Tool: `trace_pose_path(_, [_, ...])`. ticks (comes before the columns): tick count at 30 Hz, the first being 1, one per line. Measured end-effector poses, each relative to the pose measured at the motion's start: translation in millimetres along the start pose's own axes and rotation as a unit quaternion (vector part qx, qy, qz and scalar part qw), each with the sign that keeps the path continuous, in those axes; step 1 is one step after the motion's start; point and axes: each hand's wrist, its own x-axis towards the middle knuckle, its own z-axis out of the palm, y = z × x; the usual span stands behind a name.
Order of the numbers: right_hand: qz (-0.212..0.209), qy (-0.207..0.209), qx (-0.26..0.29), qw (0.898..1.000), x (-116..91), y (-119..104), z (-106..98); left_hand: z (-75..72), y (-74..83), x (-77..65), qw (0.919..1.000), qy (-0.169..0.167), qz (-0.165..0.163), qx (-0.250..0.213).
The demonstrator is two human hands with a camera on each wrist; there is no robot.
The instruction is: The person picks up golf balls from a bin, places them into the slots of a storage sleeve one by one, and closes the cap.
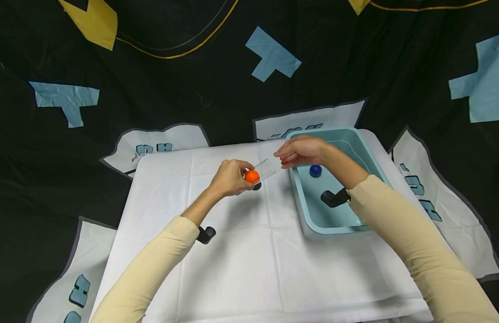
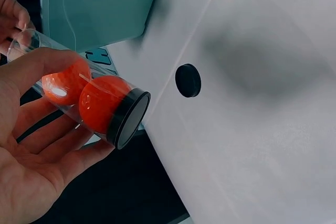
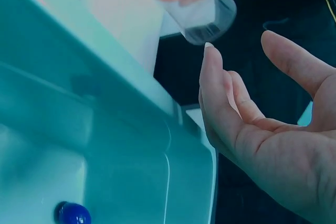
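Observation:
My left hand (image 1: 232,177) grips a clear plastic tube (image 1: 265,169), tilted, its uncapped end toward my right hand. Two orange balls (image 2: 105,103) sit inside it, near the end closed by a black cap (image 2: 131,119). Thumb and fingers curl round the tube in the left wrist view. My right hand (image 1: 302,151) hovers over the bin's near-left rim, relaxed and holding nothing, fingertips just off the tube's mouth. A loose black lid (image 2: 188,81) lies on the white table below the tube. One blue ball (image 1: 315,170) rests in the light-blue bin (image 1: 310,224).
The bin stands at the right of the white-covered table (image 1: 233,278). Black cloth (image 1: 172,89) with blue tape pieces hangs behind it. White paper signs (image 1: 164,139) are fixed along the table's edges. A black wrist mount (image 1: 334,198) juts from the right sleeve over the bin.

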Motion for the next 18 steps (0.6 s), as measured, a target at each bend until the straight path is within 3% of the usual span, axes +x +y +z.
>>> trace_pose_path(11, [-0.009,0.022,0.034,0.999,-11.1,4.7,-38.1,-0.4,-5.1,-2.5,1.0000,-0.002,-0.004,0.001])
trace_pose_path(18, [0.021,0.067,0.037,0.997,-10.7,22.1,-67.2,-1.0,-5.8,-2.9,1.0000,0.004,-0.001,0.006])
